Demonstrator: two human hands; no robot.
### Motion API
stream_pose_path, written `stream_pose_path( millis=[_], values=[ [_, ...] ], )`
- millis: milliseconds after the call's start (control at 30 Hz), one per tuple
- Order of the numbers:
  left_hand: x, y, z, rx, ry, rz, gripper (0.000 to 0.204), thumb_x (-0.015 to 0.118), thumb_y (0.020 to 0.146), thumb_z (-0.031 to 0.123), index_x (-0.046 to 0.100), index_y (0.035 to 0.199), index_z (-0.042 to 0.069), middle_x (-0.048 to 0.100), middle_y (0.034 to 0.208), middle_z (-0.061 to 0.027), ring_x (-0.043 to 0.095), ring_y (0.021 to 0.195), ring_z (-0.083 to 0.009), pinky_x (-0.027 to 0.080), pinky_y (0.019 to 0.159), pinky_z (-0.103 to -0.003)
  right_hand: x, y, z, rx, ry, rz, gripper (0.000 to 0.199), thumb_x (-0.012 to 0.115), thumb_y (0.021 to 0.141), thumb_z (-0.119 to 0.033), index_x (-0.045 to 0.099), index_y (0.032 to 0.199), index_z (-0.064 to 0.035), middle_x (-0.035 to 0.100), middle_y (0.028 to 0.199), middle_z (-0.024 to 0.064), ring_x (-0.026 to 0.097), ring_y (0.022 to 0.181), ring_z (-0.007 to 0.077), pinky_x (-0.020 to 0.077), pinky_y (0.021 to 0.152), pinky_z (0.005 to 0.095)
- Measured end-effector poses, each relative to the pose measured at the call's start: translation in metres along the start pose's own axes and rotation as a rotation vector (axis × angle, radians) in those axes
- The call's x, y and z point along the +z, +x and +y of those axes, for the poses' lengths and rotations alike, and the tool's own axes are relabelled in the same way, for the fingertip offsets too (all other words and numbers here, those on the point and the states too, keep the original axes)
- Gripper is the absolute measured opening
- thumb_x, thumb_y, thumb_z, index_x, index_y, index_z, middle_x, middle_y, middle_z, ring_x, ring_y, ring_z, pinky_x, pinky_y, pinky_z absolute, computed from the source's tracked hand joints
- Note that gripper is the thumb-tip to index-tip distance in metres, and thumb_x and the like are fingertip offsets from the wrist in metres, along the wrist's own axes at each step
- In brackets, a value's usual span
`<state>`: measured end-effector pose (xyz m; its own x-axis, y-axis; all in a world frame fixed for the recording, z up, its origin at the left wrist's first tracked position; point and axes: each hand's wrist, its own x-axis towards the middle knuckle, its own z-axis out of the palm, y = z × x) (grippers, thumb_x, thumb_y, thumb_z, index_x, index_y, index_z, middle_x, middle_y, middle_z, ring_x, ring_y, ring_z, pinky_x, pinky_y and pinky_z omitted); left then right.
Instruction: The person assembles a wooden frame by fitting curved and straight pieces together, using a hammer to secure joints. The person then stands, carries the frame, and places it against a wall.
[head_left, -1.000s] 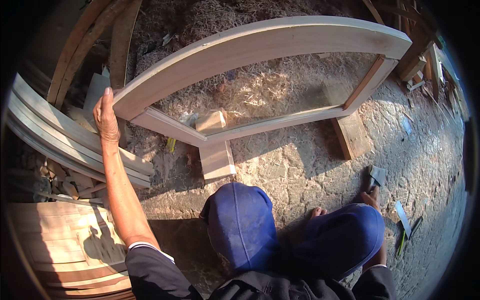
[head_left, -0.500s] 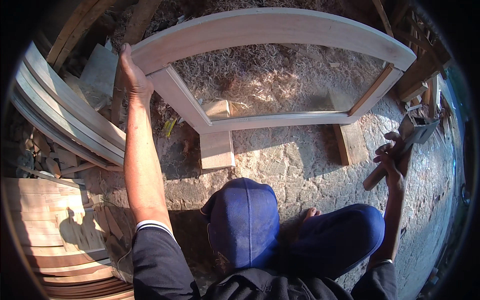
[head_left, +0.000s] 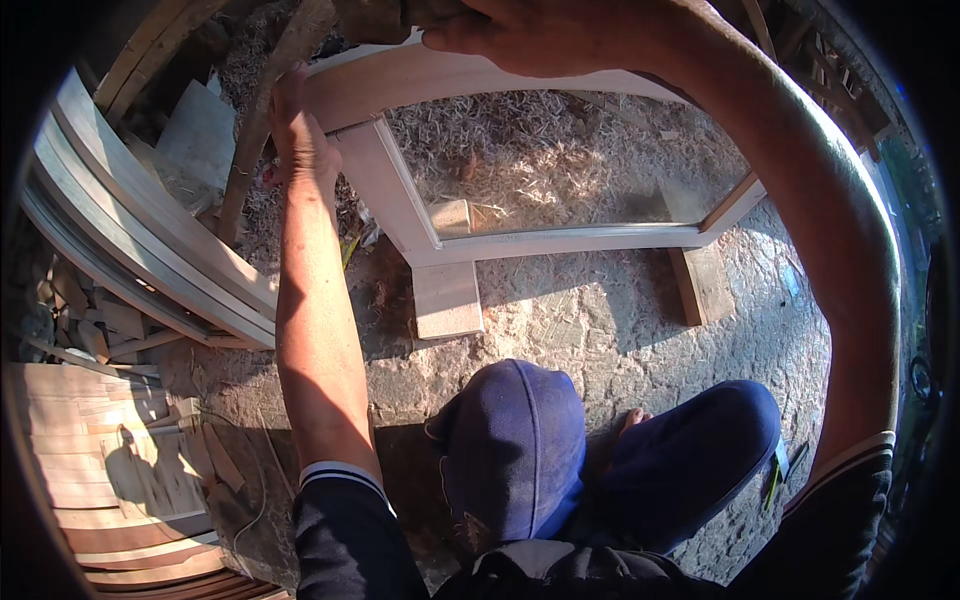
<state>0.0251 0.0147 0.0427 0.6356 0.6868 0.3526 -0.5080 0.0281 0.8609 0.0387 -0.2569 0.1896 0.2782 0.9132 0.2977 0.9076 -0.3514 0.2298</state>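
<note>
An arched, pale wooden frame with a glass pane (head_left: 330,85) stands tilted on wooden blocks on the ground. My left hand (head_left: 300,135) grips its upper left corner, fingers partly hidden behind the wood. At the top edge of the view my right hand (head_left: 560,35) reaches across over the arched rail, closed on a wooden-handled mallet (head_left: 370,18). Only the mallet's dark, blocky part shows, near the frame's upper left; the picture's edge cuts off the rest.
Under the frame's lower rail sit a left wooden block (head_left: 448,300) and a right wooden block (head_left: 703,285). Curved wooden pieces (head_left: 150,220) lean at the left, above stacked boards (head_left: 90,490). Wood shavings (head_left: 540,160) cover the ground beyond the glass. My bent knees are close below.
My right hand has swung the mallet from the lower right up and across to the frame's top left. My left hand stays on the corner; the whole view has shifted slightly.
</note>
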Motion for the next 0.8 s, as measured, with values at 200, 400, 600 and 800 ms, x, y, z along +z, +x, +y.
stream_pose_path(
  millis=[200,400,600,800],
  values=[
    [-0.002,0.004,-0.003,-0.057,-0.038,-0.065,0.059,0.07,0.086,0.043,0.058,0.127,0.002,0.059,0.12,-0.0134,0.055,0.115,-0.0292,0.044,0.101,-0.047,0.065,0.054,0.038,-0.626,-1.021,0.209,0.032,0.056,0.097,-0.024,0.065,0.098,0.0066,0.068,0.1,0.0232,0.068,0.087,0.037,0.0572,0.073,0.0468],
    [-0.006,0.008,-0.008,0.016,-0.038,-0.104,0.053,0.068,0.091,0.04,0.058,0.127,0.003,0.062,0.115,-0.0137,0.062,0.107,-0.0293,0.049,0.094,-0.046,0.026,0.07,0.006,-0.1,0.102,-0.144,0.037,0.047,0.104,-0.03,0.061,0.104,0.0048,0.068,0.094,0.0241,0.07,0.095,0.0301,0.0571,0.07,0.0415],
    [-0.01,0.011,-0.015,0.013,-0.052,-0.099,0.049,0.068,0.091,0.04,0.061,0.123,0.003,0.063,0.115,-0.0139,0.061,0.107,-0.0288,0.049,0.093,-0.046,0.026,0.054,-0.006,0.039,0.106,0.029,0.034,0.044,0.101,-0.031,0.058,0.108,0.0,0.068,0.081,0.0181,0.07,0.071,0.0325,0.0571,0.065,0.0411],
    [-0.011,0.009,-0.015,0.08,-0.005,-0.075,0.045,0.065,0.093,0.037,0.061,0.121,0.002,0.065,0.11,-0.0137,0.065,0.1,-0.028,0.051,0.09,-0.043,-0.002,0.06,0.003,0.251,0.325,-0.378,0.031,0.052,0.098,-0.032,0.068,0.095,-0.0051,0.069,0.083,0.012,0.069,0.069,0.0233,0.0566,0.062,0.0385]
  ],
)
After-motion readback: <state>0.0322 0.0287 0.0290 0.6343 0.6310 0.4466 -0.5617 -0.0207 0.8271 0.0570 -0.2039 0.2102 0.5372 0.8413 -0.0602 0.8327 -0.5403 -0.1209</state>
